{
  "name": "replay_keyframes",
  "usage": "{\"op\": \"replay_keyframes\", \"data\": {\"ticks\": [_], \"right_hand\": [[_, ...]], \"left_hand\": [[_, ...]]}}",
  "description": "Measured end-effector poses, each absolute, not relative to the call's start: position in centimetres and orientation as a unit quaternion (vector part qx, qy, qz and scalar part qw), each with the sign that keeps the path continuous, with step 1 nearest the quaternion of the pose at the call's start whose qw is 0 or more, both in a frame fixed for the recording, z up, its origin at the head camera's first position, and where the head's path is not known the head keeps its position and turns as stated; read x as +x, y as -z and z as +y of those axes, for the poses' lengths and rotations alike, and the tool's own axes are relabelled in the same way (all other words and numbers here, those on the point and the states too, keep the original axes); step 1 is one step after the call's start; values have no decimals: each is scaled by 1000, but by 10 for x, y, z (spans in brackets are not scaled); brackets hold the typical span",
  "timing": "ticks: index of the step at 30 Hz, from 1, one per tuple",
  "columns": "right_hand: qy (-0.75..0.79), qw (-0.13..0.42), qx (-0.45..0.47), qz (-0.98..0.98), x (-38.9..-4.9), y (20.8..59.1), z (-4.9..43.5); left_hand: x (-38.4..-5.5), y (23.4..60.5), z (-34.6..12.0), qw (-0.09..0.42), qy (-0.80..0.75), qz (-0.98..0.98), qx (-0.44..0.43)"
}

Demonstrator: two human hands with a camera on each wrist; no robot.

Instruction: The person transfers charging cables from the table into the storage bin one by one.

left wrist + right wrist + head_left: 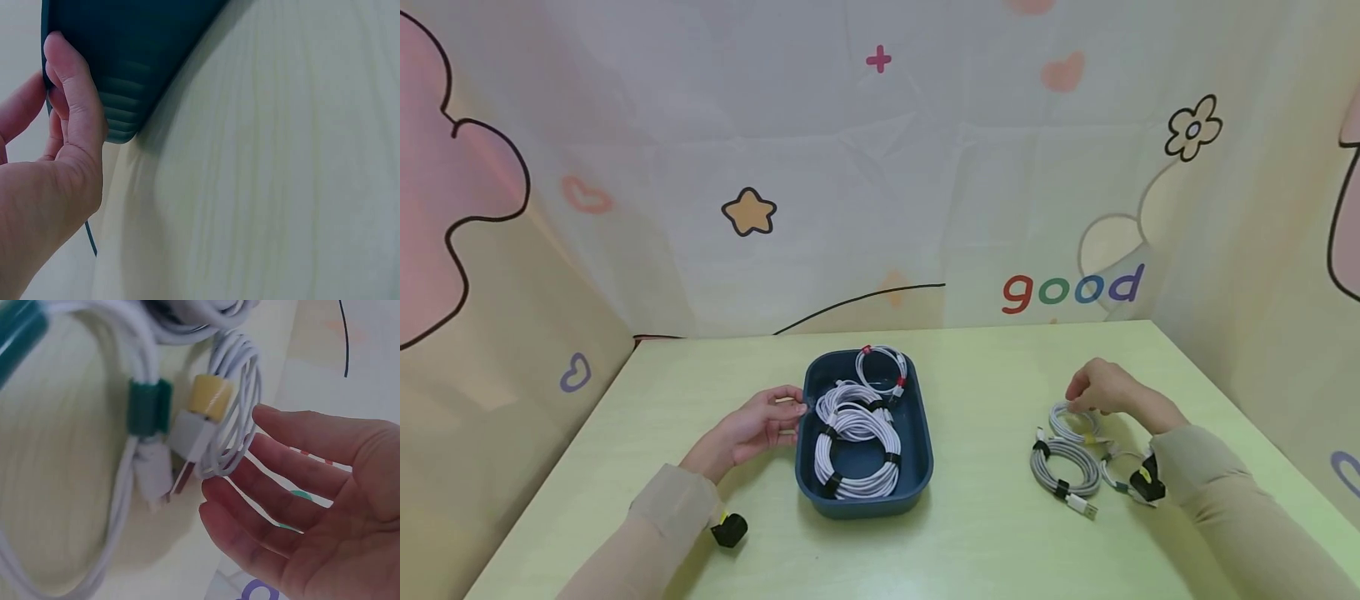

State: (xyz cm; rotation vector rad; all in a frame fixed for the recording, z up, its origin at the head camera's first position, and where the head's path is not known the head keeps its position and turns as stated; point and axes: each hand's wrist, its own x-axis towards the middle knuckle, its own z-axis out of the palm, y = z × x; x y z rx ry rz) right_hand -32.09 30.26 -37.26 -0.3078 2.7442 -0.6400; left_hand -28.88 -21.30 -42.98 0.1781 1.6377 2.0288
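A dark blue plastic bin (864, 507) holds several coiled white cables. My left hand (760, 427) grips its left rim, thumb at the edge and fingers against the outer wall. On the right, my right hand (1107, 387) pinches the edge of a white cable coil (240, 369) with a yellow tie and a white plug. Beside it lies a thicker grey-white cable coil (1065, 468) with black ties and a USB plug. A thinner white cable (115, 519) with green ties lies under the right wrist and is partly hidden in the head view.
Inside the bin are larger white coils (857, 479) with black ties and a small coil (881, 348) with red ties. The pale yellow-green table (977, 550) is bounded by a printed cloth backdrop (820, 108) at the back and sides.
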Motion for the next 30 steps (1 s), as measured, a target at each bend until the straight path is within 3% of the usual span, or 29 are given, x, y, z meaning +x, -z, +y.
{"op": "replay_keyframes", "data": {"ticks": [30], "right_hand": [[291, 149, -103, 940, -322, 374, 313]], "left_hand": [[-289, 428, -212, 263, -748, 606, 66]]}}
